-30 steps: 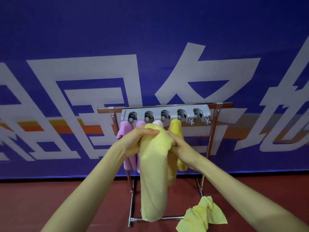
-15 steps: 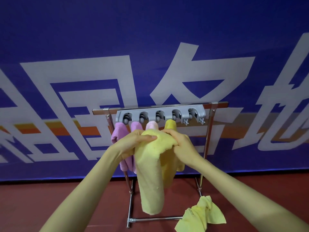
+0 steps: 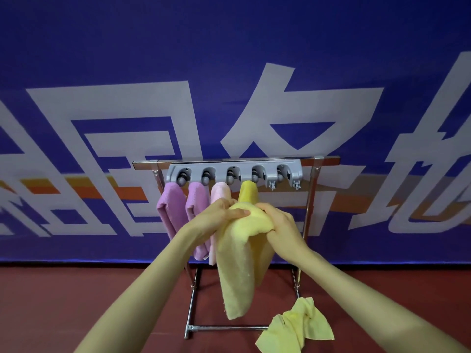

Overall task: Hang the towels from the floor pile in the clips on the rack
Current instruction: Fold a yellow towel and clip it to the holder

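1. Two hands hold one yellow towel up in front of the rack (image 3: 191, 299). The left grip (image 3: 219, 217) curls fingers and thumb round its bunched top from the left. The right grip (image 3: 279, 225) clutches the same bunch from the right.
2. Long axis of this held towel (image 3: 239, 266): up and down. Its gathered top end points at the clip bar (image 3: 237, 166), and its free end hangs toward the floor (image 3: 76, 296), ending above the rack's bottom bar.
3. Its top sits just below the fourth clip and covers the lower parts of the towels hung behind it.
4. Five clips sit in a row on the grey clip bar, under the rack's top rail. Counting from the left, they hold the first purple towel (image 3: 170, 210), the second purple towel (image 3: 197, 202), the pink towel (image 3: 219, 192) and the hung yellow towel (image 3: 248, 193). All four hang straight down.
5. One more yellow piece, the floor towel (image 3: 295, 327), lies crumpled on the red floor by the rack's right foot, over the end of the bottom bar.
6. Behind everything stands a blue banner (image 3: 229, 59) with big white characters.
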A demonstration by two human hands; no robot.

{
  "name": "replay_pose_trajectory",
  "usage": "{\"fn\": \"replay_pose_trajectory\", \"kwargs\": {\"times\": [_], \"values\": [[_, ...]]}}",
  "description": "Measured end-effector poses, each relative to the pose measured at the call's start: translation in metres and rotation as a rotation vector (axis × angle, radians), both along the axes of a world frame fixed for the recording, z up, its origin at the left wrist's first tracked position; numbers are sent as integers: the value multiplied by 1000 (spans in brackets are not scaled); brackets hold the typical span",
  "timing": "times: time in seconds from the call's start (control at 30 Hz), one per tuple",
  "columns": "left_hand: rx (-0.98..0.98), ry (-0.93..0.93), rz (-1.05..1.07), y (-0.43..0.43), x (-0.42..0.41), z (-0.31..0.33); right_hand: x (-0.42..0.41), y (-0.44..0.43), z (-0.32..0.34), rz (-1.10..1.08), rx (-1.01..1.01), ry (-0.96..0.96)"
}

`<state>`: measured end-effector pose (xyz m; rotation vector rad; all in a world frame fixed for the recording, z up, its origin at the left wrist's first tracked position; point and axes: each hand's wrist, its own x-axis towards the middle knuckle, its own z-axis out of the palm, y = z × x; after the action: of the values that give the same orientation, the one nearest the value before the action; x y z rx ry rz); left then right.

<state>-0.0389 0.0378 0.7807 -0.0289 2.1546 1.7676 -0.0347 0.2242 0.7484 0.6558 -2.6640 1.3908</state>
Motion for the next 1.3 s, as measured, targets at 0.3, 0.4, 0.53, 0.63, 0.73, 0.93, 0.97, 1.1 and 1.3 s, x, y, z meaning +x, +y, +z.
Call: {"fn": "replay_pose_trajectory", "kwargs": {"times": [0.3,0.4,0.53,0.63,0.73,0.93,0.97,1.1,1.3], "values": [[100,26,150,15,-21,-22,-15,4,5,-120,-83,-169],[-5,122,232,18,-33,-37,-26,8,6,-178,-58,-150],[-35,374,299,36,-30,-59,-40,10,-1,-296,12,-132],[-245,568,157,51,-26,-79,-55,7,0,-371,87,-125],[-275,546,43,70,-32,-86,-64,2,5,-406,123,-133],[-176,577,170,95,-67,-71,-84,7,11,-407,209,-84],[-187,583,210,97,-72,-71,-88,10,10,-410,218,-70],[-157,587,406,100,-82,-71,-105,17,4,-447,333,9],[-101,475,495,103,-101,-85,-124,9,-18,-358,327,-102]]}}
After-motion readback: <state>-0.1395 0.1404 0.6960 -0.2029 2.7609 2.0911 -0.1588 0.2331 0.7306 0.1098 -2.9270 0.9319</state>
